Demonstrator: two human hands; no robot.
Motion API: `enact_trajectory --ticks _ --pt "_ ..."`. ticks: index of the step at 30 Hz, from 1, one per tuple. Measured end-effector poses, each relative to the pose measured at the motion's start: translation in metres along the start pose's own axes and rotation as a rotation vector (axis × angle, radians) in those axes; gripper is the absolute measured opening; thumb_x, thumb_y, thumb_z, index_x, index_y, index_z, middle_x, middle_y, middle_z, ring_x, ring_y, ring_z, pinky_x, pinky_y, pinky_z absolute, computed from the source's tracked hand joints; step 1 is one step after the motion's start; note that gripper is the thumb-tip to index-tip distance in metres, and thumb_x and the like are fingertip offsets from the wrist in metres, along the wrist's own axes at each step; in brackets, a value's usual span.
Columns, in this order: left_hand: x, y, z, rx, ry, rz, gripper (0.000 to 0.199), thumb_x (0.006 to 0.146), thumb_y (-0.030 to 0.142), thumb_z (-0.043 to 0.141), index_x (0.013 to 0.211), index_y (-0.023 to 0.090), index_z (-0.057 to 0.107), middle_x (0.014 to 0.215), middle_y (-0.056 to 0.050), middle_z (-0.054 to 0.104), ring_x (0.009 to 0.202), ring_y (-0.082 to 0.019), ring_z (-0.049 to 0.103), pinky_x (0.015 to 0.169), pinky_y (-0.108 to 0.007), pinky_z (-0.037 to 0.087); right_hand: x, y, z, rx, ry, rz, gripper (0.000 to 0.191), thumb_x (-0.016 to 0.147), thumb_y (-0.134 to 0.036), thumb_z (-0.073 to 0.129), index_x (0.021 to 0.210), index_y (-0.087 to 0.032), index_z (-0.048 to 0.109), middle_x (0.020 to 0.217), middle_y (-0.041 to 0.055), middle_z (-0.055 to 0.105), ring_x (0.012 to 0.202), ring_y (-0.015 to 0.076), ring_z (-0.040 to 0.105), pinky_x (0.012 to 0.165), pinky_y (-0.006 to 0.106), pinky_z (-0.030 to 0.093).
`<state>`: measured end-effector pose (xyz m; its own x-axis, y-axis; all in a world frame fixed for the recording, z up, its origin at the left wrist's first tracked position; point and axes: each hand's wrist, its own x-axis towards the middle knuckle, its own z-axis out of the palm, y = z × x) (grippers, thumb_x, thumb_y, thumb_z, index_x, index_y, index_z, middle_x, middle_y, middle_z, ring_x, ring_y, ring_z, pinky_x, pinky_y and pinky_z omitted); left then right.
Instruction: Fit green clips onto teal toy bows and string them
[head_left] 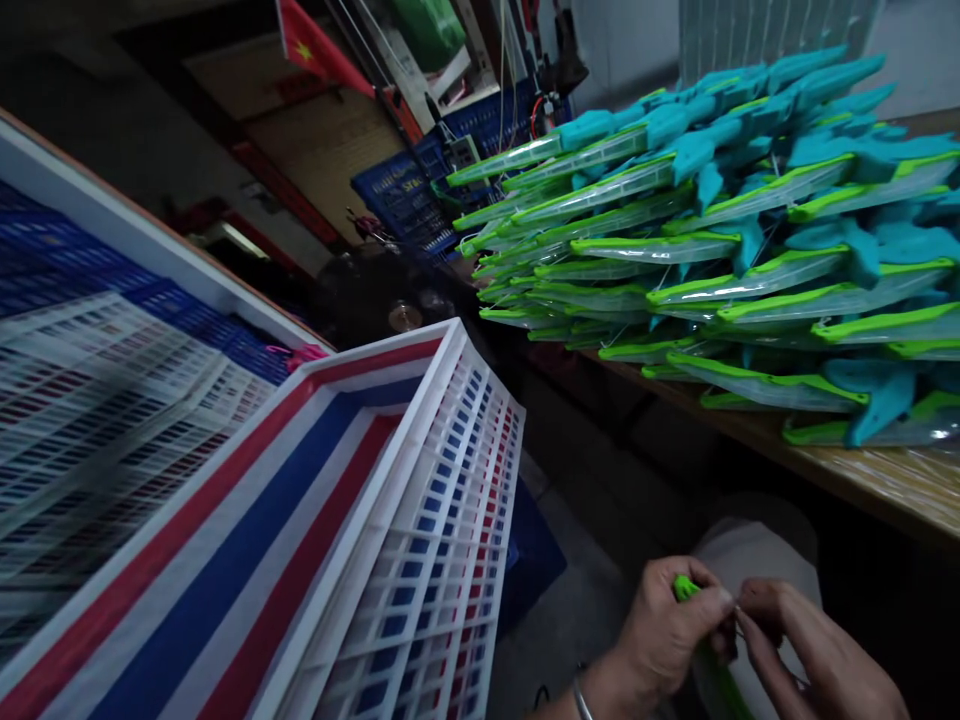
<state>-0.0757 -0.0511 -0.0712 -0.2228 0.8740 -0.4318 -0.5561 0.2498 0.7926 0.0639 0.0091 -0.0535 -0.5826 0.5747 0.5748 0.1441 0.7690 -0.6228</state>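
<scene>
At the lower right, my left hand (pixel 664 625) is closed around a bright green plastic piece (pixel 684 588), its end poking up between thumb and fingers. More green (pixel 724 685) runs down below that hand. My right hand (pixel 814 640) meets the left one, thumb and forefinger pinched together at what looks like a thin pale string; the grip itself is too small to make out fully. Both hands are above a light-coloured trouser leg (pixel 757 545). Beyond them lies a big pile of long clear plastic pieces with green edges and teal parts (pixel 720 240), some with thin strings.
The pile rests on a wooden table (pixel 885 480) at right. A white plastic crate (pixel 450 480), lined with red, white and blue striped cloth (pixel 247 560), stands at left. Blue crates (pixel 427 195), more white crates (pixel 97 420) and a red flag (pixel 319 45) are further off.
</scene>
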Motion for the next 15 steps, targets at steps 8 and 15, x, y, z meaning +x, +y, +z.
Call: enact_trajectory --ticks 8,15 --pt "-0.001 0.003 -0.003 0.013 -0.093 0.041 0.053 0.062 0.055 0.089 0.07 0.012 0.06 0.053 0.0 0.054 0.043 -0.008 0.049 0.045 -0.02 0.041 0.014 -0.001 -0.008 0.399 -0.197 0.55 0.045 0.096 -0.054 0.054 0.071 -0.019 0.064 0.062 0.0044 0.063 0.054 0.0143 0.064 0.051 0.016 0.053" --pt "0.005 -0.007 -0.016 0.114 -0.122 0.071 0.059 0.066 0.066 0.084 0.072 0.012 0.059 0.052 -0.001 0.053 0.043 -0.008 0.046 0.046 -0.021 0.04 -0.002 0.014 0.004 0.46 -0.261 0.627 0.049 0.097 -0.06 0.051 0.076 -0.018 0.063 0.069 0.0069 0.066 0.065 0.0175 0.066 0.062 0.021 0.055"
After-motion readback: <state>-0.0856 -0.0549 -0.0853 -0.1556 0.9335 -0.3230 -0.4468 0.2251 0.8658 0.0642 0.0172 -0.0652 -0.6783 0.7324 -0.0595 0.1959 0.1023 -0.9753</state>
